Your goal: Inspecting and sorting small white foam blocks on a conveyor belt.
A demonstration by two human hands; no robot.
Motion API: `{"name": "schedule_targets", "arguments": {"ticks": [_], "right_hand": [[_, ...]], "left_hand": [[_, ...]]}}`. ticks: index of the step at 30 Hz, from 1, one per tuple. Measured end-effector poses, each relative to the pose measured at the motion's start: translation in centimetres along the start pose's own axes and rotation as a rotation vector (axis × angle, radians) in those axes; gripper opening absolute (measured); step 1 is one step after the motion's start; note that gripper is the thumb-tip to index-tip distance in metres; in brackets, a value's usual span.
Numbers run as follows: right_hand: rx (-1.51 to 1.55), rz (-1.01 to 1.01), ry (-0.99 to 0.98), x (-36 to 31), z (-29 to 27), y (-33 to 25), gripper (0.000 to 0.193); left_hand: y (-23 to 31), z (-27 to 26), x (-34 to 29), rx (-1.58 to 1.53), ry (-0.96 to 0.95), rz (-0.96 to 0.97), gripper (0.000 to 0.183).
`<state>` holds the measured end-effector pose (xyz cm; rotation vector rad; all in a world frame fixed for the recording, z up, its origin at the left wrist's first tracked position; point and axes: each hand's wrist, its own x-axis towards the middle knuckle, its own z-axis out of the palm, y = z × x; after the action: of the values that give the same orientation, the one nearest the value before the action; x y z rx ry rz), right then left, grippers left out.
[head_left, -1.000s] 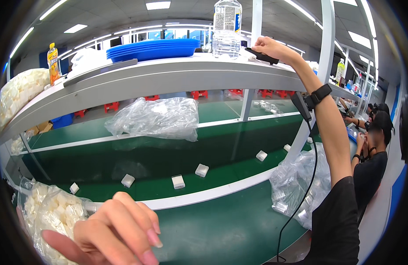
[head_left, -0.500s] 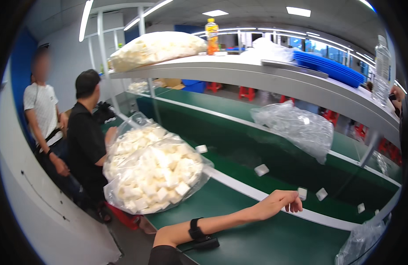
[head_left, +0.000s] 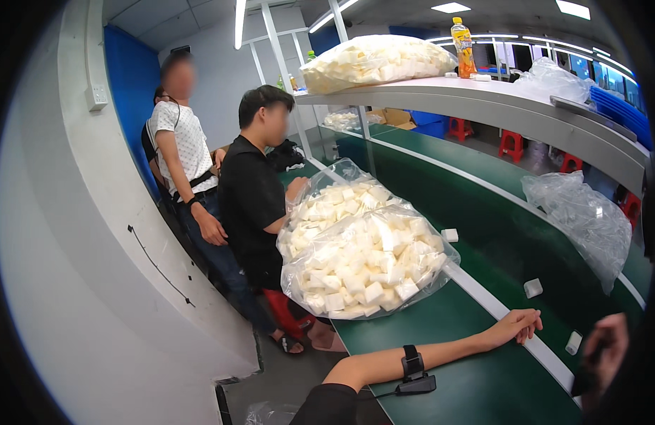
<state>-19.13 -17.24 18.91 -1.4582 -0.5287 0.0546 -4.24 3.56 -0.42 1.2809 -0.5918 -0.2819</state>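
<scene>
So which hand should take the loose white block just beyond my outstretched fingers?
Probably left: the left hand lies open and empty on the white rail, fingertips close to the white block. The right hand is blurred at the frame edge.

Bright, even light falls from the ceiling strip lights (head_left: 239, 21) and panels (head_left: 451, 8) along the top of the frame, leaving soft sheen on the clear plastic bags (head_left: 366, 258) and only faint shadows on the green counter (head_left: 476, 386). Fisheye distortion bends the white shelf (head_left: 526, 106) and the wall at left, with a black vignette ringing the corners. The hand at lower right (head_left: 602, 354) is dark and blurred, and the two faces at upper left are smeared out.
</scene>
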Motion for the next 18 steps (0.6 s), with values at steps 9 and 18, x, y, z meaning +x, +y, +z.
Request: {"name": "schedule_targets", "arguments": {"ticks": [9, 18], "right_hand": [[0.853, 0.708, 0.035, 5.5, 3.8, 16.7, 0.032], [0.879, 0.892, 0.058, 6.6, 7.0, 19.9, 0.047]], "left_hand": [[-0.5, -1.1, 0.4, -0.245, 0.089, -0.041, 0.057], [-1.0, -2.7, 1.2, -0.594, 0.189, -0.169, 0.061]]}}
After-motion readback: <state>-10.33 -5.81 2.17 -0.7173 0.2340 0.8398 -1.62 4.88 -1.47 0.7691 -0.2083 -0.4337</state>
